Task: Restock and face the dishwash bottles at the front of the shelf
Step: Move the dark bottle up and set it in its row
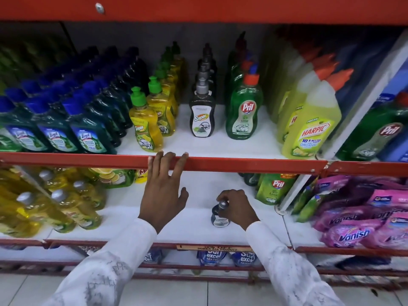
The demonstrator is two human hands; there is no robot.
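Note:
My right hand (237, 206) grips the grey cap of a small dark dishwash bottle (218, 218) that stands upright on the white lower shelf (189, 224). My left hand (163, 188) is spread, fingertips hooked over the red front rail (242, 165) of the upper shelf. Above the rail stand a row of dark Super dishwash bottles (202, 117), two rows of yellow Super bottles with green caps (145, 127), and green Pril bottles (244, 111). More yellow bottles with grey caps (72, 208) fill the lower shelf's left side.
Blue-capped Lizol bottles (88, 133) fill the upper left, yellow Harpic bottles (309, 127) the upper right. A Pril bottle (272, 188) and pink Vanish pouches (353, 233) sit lower right. Surf Excel packs (212, 257) lie under the bottom rail. White tile floor is below.

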